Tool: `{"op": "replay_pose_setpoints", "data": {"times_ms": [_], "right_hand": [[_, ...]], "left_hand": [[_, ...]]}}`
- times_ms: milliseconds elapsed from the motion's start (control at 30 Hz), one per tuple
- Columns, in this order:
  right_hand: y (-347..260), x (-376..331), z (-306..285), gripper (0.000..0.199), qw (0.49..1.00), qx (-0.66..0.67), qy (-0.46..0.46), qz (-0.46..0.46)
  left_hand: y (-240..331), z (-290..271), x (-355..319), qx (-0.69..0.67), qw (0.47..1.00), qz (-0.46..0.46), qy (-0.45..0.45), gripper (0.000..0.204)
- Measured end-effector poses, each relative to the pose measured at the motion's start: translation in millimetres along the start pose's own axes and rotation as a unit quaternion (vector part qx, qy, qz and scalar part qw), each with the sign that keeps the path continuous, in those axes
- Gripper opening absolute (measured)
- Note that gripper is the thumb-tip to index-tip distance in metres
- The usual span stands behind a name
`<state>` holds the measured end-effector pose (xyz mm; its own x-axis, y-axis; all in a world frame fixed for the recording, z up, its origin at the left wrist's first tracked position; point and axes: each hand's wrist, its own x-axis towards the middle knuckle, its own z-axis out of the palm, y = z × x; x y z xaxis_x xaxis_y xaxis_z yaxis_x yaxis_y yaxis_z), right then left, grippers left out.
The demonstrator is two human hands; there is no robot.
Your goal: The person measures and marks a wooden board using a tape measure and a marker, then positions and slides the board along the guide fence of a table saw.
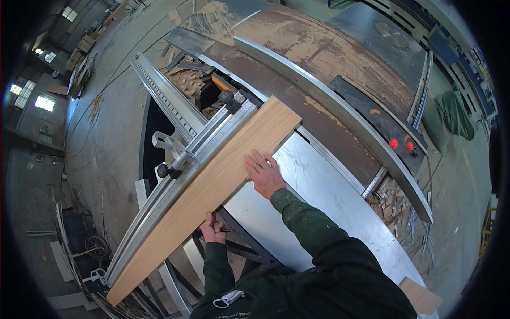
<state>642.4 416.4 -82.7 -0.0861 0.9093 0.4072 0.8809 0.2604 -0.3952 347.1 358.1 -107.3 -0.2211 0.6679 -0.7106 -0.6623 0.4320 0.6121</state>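
Note:
A long light-brown wooden board lies slantwise against the metal fence of a sliding table saw. My right hand rests flat on its near edge, fingers spread, close to the bare metal sliding table. Lower down, my left hand is closed at the board's near edge, its fingertips touching the wood. A thin dark pen-like stick pokes out of this hand; the palm is hidden. On the fence sit a flip stop and black knobs.
A long metal rip fence crosses the sawdust-covered saw table. Red buttons sit on a black panel. Offcuts are heaped beyond the fence, and a small board lies at lower right.

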Motion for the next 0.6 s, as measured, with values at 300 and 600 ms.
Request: {"op": "replay_pose_setpoints", "data": {"times_ms": [300, 600], "right_hand": [[-1.8, 0.9, 0.1, 0.047, 0.999, 0.038, 0.004, 0.017], [3.4, -2.8, 3.6, 0.045, 1.0, 0.022, 0.0, 0.011]], "left_hand": [[-0.2, -2.1, 3.5, 0.006, 1.0, 0.0, 0.01, 0.021], [-2.0, 7.4, -5.1, 0.012, 1.0, -0.007, 0.021, 0.022]]}}
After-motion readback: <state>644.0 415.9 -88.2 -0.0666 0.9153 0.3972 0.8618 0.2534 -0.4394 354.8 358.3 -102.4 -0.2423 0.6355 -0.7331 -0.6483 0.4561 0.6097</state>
